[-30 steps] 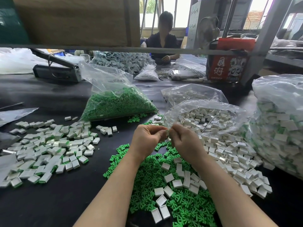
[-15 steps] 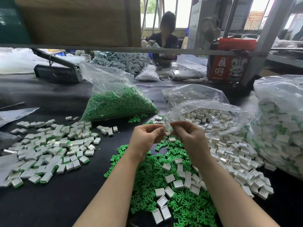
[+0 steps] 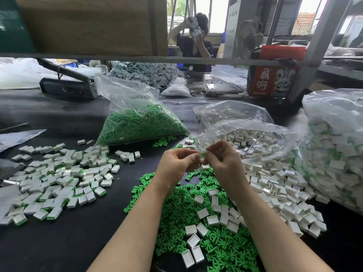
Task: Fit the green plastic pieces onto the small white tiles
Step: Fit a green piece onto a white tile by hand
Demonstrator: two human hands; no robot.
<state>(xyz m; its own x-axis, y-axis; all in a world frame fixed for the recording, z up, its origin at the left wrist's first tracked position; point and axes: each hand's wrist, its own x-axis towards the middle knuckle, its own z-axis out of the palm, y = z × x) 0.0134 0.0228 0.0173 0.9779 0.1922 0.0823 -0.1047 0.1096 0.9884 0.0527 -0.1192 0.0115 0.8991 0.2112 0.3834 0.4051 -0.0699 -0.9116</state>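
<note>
Head view: small green piece at frame centre, pinched between both hands above loose green pieces at 6 o'clock. Left hand and right hand raised, fingers curled, fingertips meeting.

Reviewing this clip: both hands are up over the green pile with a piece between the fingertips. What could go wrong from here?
1. The left hand and right hand pinch a small green piece by the fingertips; if either grip slips, it would likely drop into the loose green pile below and be hard to find.
2. Unfitted white tiles lie mixed into that pile, so they could be mistaken for finished ones.
</note>
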